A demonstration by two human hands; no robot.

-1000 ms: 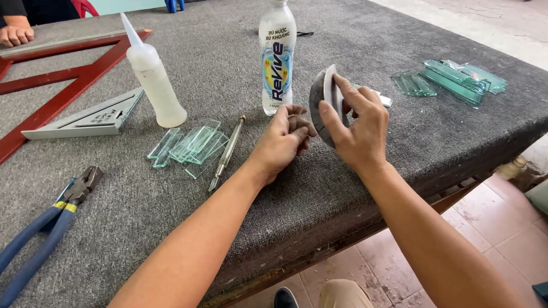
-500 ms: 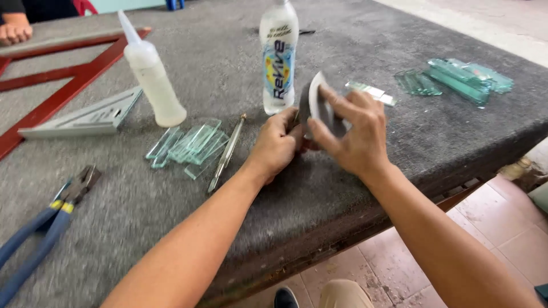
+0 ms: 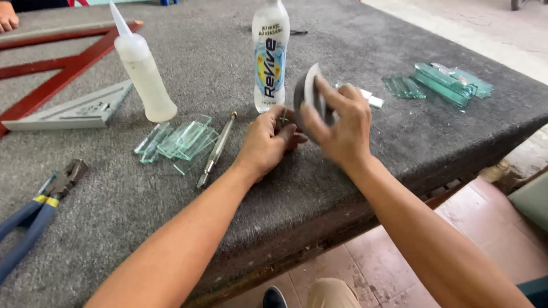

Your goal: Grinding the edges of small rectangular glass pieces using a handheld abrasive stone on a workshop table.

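Fingers of the right hand (image 3: pixel 337 122) curl around a grey, white-edged curved piece (image 3: pixel 307 91), gripping it upright on its edge just above the carpeted worktable (image 3: pixel 365 34); what the piece is made of cannot be told through the blur. Just beside it at 9 o'clock, the left hand (image 3: pixel 267 140) rests knuckles-up on the grey carpet, its fingers folded tight around something small that stays mostly hidden. Both hands meet near the table's front edge, directly below a plastic drink bottle (image 3: pixel 270 54) with a colourful label standing at 12 o'clock.

At 9 o'clock from the left hand a slim metal glass cutter (image 3: pixel 216 149) lies diagonally, and just beyond it sits a loose heap of clear glass strips (image 3: pixel 180 140). A white squeeze bottle (image 3: pixel 141 68) with a long nozzle stands at 10 o'clock, next to a grey triangular speed square (image 3: pixel 77 109) and a red wooden frame (image 3: pixel 63 57). Blue-handled pliers (image 3: pixel 34 211) lie at the far left edge.

At 2 o'clock from the right hand, well apart, a stack of greenish glass offcuts (image 3: pixel 442 81) sits near the table's right corner, with small white blocks (image 3: pixel 371 98) between it and the hand. Another person's hand (image 3: pixel 7 16) shows at the top left corner.
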